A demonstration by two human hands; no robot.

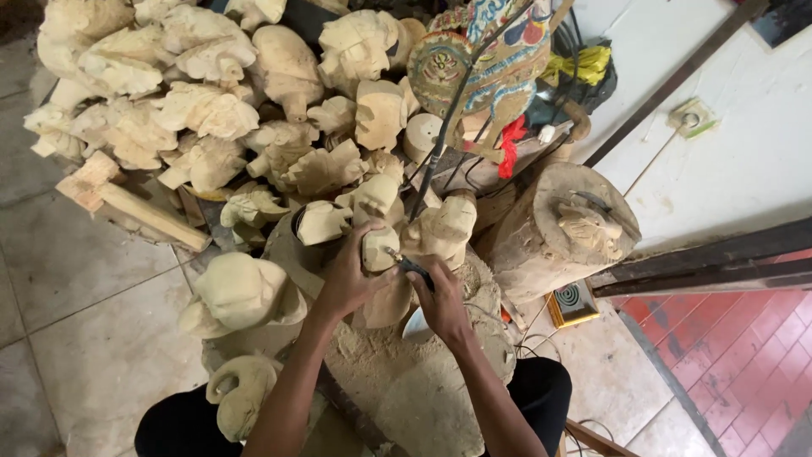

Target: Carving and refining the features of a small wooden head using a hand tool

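My left hand [345,278] grips a small pale wooden carving [378,249] held upright over a sawdust-covered work block [397,372]. My right hand [440,300] is closed on a dark-handled carving tool [413,267] whose thin metal tip touches the side of the carving. Both forearms reach in from the bottom of the view. Unfinished carved pieces lie close around the hands, one [440,228] just right of the carving.
A big heap of raw carved wooden heads [203,110] fills the upper left. A painted mask [486,59] stands at the top. A log stump [558,228] with a carved face sits right; beside it a small yellow box [573,303]. Tiled floor lies left.
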